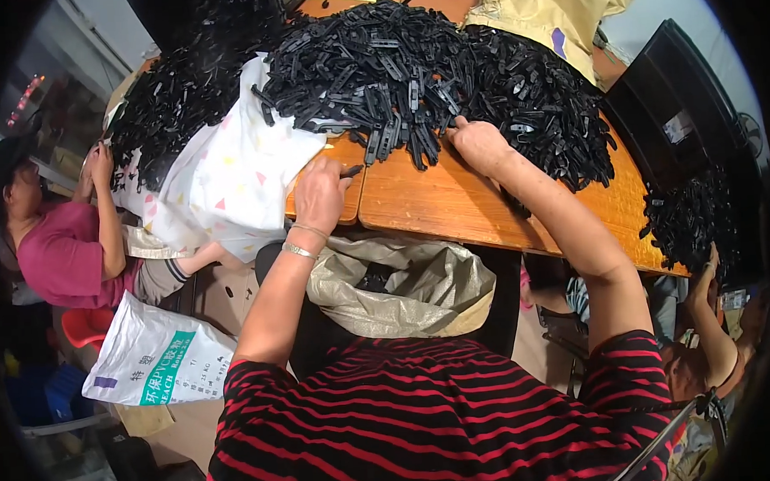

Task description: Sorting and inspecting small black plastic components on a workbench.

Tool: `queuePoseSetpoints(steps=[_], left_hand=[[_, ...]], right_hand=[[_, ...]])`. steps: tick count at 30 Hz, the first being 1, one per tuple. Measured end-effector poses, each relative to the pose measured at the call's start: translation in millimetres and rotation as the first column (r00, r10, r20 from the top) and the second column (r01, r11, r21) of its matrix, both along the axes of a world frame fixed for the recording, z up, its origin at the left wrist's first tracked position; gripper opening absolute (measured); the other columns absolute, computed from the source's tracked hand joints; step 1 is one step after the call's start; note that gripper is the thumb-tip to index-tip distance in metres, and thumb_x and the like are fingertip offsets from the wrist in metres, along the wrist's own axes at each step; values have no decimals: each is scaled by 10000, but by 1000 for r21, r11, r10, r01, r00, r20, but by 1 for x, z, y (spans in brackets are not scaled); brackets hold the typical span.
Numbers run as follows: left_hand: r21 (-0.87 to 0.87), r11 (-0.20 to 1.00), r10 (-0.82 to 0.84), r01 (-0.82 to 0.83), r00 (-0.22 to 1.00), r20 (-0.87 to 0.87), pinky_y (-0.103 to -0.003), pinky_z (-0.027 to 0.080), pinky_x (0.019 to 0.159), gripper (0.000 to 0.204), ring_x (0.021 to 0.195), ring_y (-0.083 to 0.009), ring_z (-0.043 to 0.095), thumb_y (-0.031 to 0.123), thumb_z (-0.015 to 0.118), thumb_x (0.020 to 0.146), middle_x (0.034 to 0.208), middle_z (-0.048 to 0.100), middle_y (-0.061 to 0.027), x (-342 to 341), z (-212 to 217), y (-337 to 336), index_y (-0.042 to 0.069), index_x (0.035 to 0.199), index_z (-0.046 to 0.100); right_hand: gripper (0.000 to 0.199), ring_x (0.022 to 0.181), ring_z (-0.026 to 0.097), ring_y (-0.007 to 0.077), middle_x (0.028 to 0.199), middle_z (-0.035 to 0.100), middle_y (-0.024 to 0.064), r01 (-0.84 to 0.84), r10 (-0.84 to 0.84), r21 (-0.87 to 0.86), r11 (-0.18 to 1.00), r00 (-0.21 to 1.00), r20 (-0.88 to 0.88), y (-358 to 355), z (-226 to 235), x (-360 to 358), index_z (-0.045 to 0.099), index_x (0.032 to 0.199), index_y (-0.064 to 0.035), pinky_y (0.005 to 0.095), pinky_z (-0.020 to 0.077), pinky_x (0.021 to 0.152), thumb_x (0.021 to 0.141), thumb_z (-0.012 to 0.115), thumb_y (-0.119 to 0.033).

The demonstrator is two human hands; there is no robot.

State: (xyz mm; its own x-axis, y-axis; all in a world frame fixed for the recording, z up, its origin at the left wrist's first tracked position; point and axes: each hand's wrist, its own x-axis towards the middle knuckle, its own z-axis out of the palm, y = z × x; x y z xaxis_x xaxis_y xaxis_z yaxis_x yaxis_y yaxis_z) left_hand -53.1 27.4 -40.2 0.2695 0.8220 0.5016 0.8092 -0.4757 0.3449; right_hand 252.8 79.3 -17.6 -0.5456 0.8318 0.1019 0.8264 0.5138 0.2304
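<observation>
Pieces (377, 60), slim and black, lay heaped on the wooden table (435, 195) across the upper middle of the frame. Near the centre, the left hand (316, 196) pinched one dark piece (353, 170); the curled right hand (480, 143) met the pieces' lower edge, its grip impossible to tell. Below sat an open-mouthed beige sack (340, 298).

One head-worn camera looks steeply down and forward across the worktop (452, 195), upright and unmirrored. The shirt (426, 402) sits closest to the lens, filling the bottom; the left hand (321, 194) and right hand (480, 143) lie farther off, over the worktop's near part. Its far edge shows near the top. The fisheye bends straight edges within a dark rim.
</observation>
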Motion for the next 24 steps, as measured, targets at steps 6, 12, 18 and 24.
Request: queuePoseSetpoints(steps=[6, 12, 18, 24], left_hand=[[-226, 973, 46, 54, 909, 415, -301, 488, 689, 214, 775, -206, 602, 9, 710, 744, 856, 615, -68, -2, -5, -7, 23, 906, 571], [-388, 780, 252, 490, 321, 913, -214, 477, 773, 368, 857, -85, 563, -22, 636, 830, 953, 597, -26, 38, 25, -29, 6, 1180, 526], [-256, 665, 256, 702, 108, 961, -189, 510, 726, 317, 819, -69, 602, 5, 627, 861, 1025, 627, -42, 55, 34, -43, -9, 1171, 564], [-291, 709, 217, 642, 194, 957, -195, 510, 755, 310, 801, -79, 608, -32, 620, 851, 979, 629, -42, 55, 39, -52, -24, 1156, 562]], right_hand=[[174, 707, 643, 288, 808, 608, 132, 51, -80, -79, 996, 895, -439, -22, 41, -20, 582, 939, -39, 368, 517, 630, 771, 619, -57], [186, 680, 604, 58, 820, 641, 23, -262, -303, -249, 932, -189, -934, -78, 35, -70, 589, 979, 9, 178, 467, 608, 818, 682, 7], [215, 562, 438, 20, 663, 499, -66, -182, -292, -244, 953, -320, -901, -109, 21, -97, 621, 961, -18, 170, 375, 520, 778, 734, -5], [203, 565, 483, 31, 755, 548, -5, 23, -207, -207, 978, 201, -957, -118, 21, -84, 652, 935, -1, 187, 402, 520, 751, 737, -3]])
